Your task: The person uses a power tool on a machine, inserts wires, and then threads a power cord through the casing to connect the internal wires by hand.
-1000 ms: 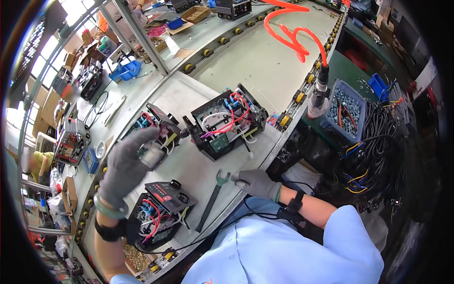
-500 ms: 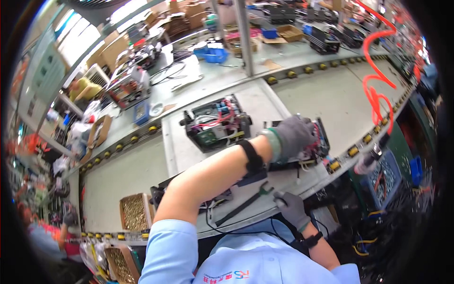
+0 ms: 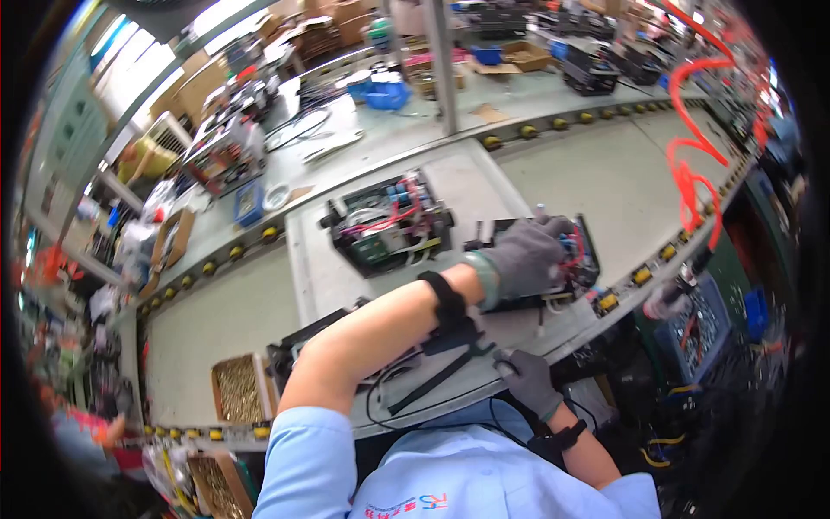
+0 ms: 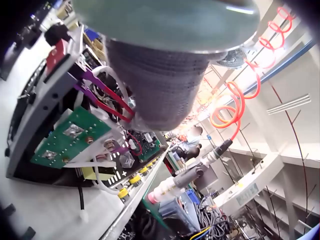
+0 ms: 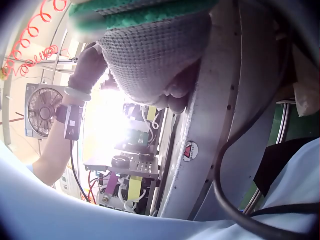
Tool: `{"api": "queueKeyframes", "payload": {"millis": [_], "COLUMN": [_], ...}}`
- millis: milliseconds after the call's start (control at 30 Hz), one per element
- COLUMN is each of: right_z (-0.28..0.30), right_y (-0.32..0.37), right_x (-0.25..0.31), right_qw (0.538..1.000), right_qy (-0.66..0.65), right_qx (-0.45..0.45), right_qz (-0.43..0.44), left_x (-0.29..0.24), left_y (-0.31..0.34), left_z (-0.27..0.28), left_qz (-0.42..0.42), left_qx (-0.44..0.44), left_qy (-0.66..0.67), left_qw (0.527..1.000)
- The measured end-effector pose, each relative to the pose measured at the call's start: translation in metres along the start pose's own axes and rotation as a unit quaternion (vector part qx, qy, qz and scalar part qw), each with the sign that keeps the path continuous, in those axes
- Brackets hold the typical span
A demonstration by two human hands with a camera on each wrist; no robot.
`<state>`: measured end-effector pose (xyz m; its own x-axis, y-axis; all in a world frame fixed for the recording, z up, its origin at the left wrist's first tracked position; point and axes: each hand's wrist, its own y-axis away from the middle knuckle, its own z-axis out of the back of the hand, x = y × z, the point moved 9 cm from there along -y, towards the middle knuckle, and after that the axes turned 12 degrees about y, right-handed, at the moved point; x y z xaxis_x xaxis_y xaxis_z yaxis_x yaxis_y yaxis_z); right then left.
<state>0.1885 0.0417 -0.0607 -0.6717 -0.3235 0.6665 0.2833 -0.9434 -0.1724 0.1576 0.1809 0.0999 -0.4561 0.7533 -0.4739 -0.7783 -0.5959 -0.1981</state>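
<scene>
My gloved left hand (image 3: 523, 259) reaches across over the right-hand open electronic unit (image 3: 585, 251); its fingertips are hidden behind the glove in the left wrist view. There the unit shows a green circuit board (image 4: 72, 137) and red and purple wires (image 4: 107, 97). Another open unit (image 3: 389, 227) sits to the left, and a third (image 3: 290, 359) is partly covered by my left forearm. My gloved right hand (image 3: 530, 385) rests at the near table edge, fingers curled; I cannot tell whether they hold something. Beside it lies a black-handled, fork-ended tool (image 3: 432, 385).
Yellow rollers (image 3: 641, 275) line the conveyor. An air screwdriver (image 4: 175, 185) hangs from a red coiled hose (image 3: 683, 173) at the right, over a blue bin of screws (image 3: 692, 333). A box of brass-coloured parts (image 3: 240, 389) stands at the left. A black cable crosses the near edge.
The head view has swung left. My left hand has moved from the left unit to the right one and stayed there over the last half second. The right hand has stayed by the fork-ended tool.
</scene>
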Motion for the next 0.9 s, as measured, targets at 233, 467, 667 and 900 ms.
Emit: {"api": "queueKeyframes", "payload": {"millis": [233, 467, 667, 900], "right_z": [-0.002, -0.002, 0.002, -0.001], "right_y": [0.001, 0.000, 0.000, -0.003], "right_x": [-0.002, -0.001, 0.001, 0.000], "right_qw": [1.000, 1.000, 0.999, 0.999], "right_qy": [-0.001, -0.020, -0.045, -0.031], "right_qx": [-0.007, 0.008, 0.010, 0.031], "right_qz": [-0.006, -0.012, -0.020, -0.008], "left_x": [0.013, -0.006, 0.060, 0.169], "left_y": [-0.011, -0.012, 0.064, 0.184], "left_z": [-0.008, -0.015, 0.091, 0.133], "left_qz": [-0.102, -0.037, 0.056, 0.327], "left_qx": [0.027, 0.065, -0.163, -0.096], "left_qy": [0.025, -0.127, 0.074, -0.102], "left_qw": [0.994, 0.989, 0.982, 0.935]}}
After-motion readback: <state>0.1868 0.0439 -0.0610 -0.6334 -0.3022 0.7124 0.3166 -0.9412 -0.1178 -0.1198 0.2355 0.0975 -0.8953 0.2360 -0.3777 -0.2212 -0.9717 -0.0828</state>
